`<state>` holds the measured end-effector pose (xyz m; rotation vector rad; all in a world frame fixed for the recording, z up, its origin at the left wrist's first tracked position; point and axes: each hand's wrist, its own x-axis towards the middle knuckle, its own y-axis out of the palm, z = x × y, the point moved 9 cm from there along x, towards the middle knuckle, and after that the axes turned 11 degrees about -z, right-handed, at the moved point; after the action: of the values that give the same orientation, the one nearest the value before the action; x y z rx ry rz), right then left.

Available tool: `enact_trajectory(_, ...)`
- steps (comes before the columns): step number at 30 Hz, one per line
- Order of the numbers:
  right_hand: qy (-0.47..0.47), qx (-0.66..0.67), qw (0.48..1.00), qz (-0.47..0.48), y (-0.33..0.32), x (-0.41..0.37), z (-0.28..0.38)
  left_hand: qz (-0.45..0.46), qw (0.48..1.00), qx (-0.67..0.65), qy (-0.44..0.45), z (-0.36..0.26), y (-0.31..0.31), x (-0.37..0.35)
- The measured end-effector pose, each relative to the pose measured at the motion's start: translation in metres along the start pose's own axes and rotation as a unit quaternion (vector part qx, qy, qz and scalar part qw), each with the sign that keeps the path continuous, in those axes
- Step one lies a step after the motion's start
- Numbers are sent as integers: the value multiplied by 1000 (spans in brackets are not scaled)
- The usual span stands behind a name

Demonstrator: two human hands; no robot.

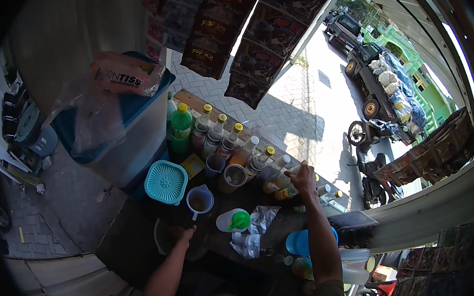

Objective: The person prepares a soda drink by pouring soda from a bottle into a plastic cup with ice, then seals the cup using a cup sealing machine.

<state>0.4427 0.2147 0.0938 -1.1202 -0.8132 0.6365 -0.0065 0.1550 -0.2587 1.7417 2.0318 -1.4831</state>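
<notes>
My right hand (303, 178) is closed around the upper part of a bottle in the row along the counter's outer edge. My left hand (182, 234) is low over the dark counter, at the rim of a shadowed round vessel (159, 235); its fingers are too dark to read. Just above it is a pale blue measuring cup (200, 199) with its handle towards me. A white container with a green lid (238, 220) lies beside silvery wrappers (264, 217). Left of the right hand stand yellow-capped bottles (213, 134) and a cup of brown liquid (233, 176).
A turquoise basket (166, 182) and a green bottle (181, 124) stand near a large blue-lidded container (132, 134). A blue tub (298, 243) is under my right forearm. Sachet strips (268, 39) hang overhead. Outside are a loaded truck (384, 81) and motorbikes (377, 175).
</notes>
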Motion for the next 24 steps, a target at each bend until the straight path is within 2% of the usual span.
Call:
enact_trajectory(5, 54, -14, 998, -13, -40, -41, 25, -18, 1000, 9, -10, -2, -2, -1)
enact_trajectory(6, -21, 5, 986, -162, -75, -58, 47, -20, 1000, -9, 1, -2, -3, -1)
enact_trajectory(7, -93, 24, 946, -308, -99, -85, 66, -23, 1000, -4, 0, -3, -6, -3)
enact_trajectory(9, -6, 204, 930, -307, -71, -138, 45, -26, 998, -56, -17, -2, -6, -3)
enact_trajectory(11, 55, 364, 897, -244, -35, -196, 47, -11, 995, -94, -7, 17, 16, 19)
enact_trajectory(13, 84, 410, 884, -206, 16, -249, 51, 3, 994, -112, 11, 24, 20, 23)
enact_trajectory(15, 86, 337, 928, -133, 51, -286, 62, 7, 990, -138, 28, 3, 6, 8)
enact_trajectory(16, 63, 294, 940, -161, 70, -297, 61, 7, 991, -133, 33, -11, -9, -3)
enact_trajectory(18, 80, 295, 941, -143, 93, -300, 60, 142, 973, -182, -26, -28, -15, -30)
enact_trajectory(21, 104, 303, 941, -112, 109, -284, 68, 169, 967, -188, -41, -18, -4, -16)
enact_trajectory(22, 114, 319, 936, -91, 116, -277, 71, 169, 969, -180, -31, -13, -2, -12)
enact_trajectory(23, 125, 335, 931, -71, 121, -270, 74, 125, 981, -149, 2, -12, -6, -7)
enact_trajectory(24, 117, 287, 941, -133, 112, -264, 77, 83, 989, -119, 36, -16, -9, -1)
